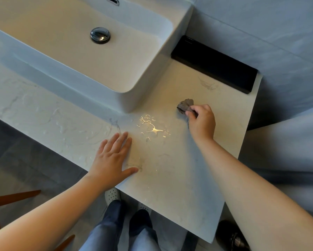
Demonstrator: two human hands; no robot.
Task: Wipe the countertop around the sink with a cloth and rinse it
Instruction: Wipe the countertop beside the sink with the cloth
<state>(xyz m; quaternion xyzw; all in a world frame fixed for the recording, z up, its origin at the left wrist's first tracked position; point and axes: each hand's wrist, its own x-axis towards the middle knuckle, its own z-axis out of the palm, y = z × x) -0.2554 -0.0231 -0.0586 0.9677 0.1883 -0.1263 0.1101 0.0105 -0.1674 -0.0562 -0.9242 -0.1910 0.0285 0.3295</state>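
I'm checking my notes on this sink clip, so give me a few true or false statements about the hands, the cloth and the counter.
1. The right hand holds a crumpled grey cloth on the countertop. True.
2. The left hand grips the sink rim. False: it lies flat on the countertop, fingers spread.
3. Water droplets sit between the two hands. True.
4. The cloth lies inside the basin. False: it is on the counter, right of the sink.
5. A black box sits by the wall. True.
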